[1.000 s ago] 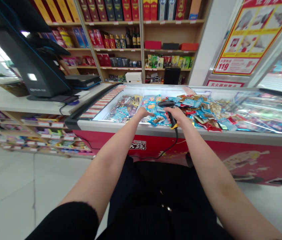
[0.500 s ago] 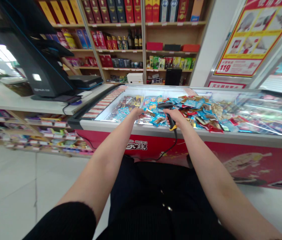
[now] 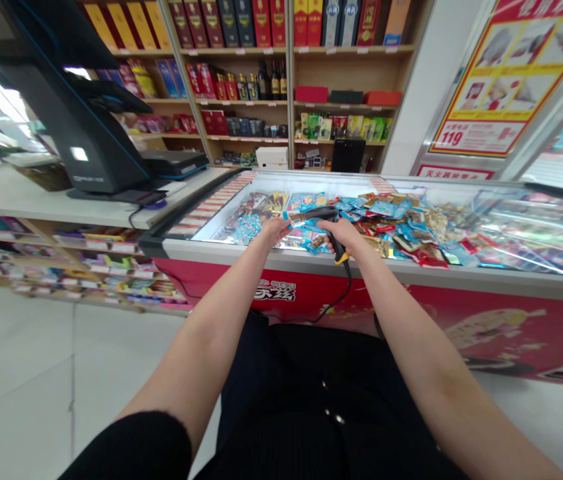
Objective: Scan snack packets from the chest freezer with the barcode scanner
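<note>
My right hand (image 3: 343, 235) is wrapped round the grip of a black barcode scanner (image 3: 325, 212) with a yellow-tipped handle, its cable hanging down the freezer front. The scanner's head points left at a small wrapped packet (image 3: 297, 218), blue with a brown part, pinched in my left hand (image 3: 274, 231). Head and packet are very close together; whether they touch I cannot tell. Both hands are over the near edge of a chest freezer (image 3: 201, 249). Just beyond and to the right lies a heap of blue, red and brown wrapped packets (image 3: 386, 208).
At left, a pale counter (image 3: 26, 208) carries a dark checkout terminal (image 3: 104, 160), with shelves of small goods below. Behind the freezer rise wooden shelves (image 3: 241, 51) of boxes and bottles. A fire-instruction poster (image 3: 501, 87) hangs at right.
The scanner has shifted and turned leftward, so its head now meets the packet's right end in view. The packet has risen slightly and tilted in my left hand.
</note>
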Available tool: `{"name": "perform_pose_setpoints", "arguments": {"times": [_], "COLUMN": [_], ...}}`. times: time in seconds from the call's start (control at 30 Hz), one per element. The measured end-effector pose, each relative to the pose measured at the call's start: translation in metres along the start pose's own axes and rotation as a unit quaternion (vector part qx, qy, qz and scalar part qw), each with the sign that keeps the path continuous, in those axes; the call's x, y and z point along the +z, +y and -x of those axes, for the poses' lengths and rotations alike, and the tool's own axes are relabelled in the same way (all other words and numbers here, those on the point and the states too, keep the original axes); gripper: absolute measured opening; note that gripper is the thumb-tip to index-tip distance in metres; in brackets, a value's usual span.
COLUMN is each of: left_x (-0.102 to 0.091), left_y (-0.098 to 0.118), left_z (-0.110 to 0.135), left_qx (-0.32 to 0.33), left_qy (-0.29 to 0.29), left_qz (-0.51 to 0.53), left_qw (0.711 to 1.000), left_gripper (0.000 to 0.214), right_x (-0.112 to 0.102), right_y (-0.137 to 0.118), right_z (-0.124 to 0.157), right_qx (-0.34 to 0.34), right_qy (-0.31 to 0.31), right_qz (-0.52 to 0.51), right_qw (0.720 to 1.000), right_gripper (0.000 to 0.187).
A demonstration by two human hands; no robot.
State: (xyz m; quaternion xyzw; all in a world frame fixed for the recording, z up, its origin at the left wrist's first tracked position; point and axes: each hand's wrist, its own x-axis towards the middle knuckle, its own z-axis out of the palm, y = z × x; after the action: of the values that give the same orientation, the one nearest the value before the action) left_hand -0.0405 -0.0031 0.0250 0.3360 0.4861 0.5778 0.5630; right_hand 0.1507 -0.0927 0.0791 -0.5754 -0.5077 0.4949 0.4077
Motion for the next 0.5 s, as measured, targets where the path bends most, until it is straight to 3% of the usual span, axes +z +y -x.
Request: {"name": "perform_pose_setpoints", "arguments": {"times": [0.5], "left_x": [0.0021], "left_y": [0.0016], "left_z": [0.0005], "left_qx": [0.024], "left_qy": [0.012], "left_qz": [0.021], "left_qw": [0.999], "left_gripper": [0.032], "right_x": [0.0037], "right_y": [-0.0018], "right_z": [0.0037], "right_qx": [-0.025], "right_qy": [-0.033], "right_qz": [0.032], "right_qw": [0.999], "right_gripper": [0.026]}}
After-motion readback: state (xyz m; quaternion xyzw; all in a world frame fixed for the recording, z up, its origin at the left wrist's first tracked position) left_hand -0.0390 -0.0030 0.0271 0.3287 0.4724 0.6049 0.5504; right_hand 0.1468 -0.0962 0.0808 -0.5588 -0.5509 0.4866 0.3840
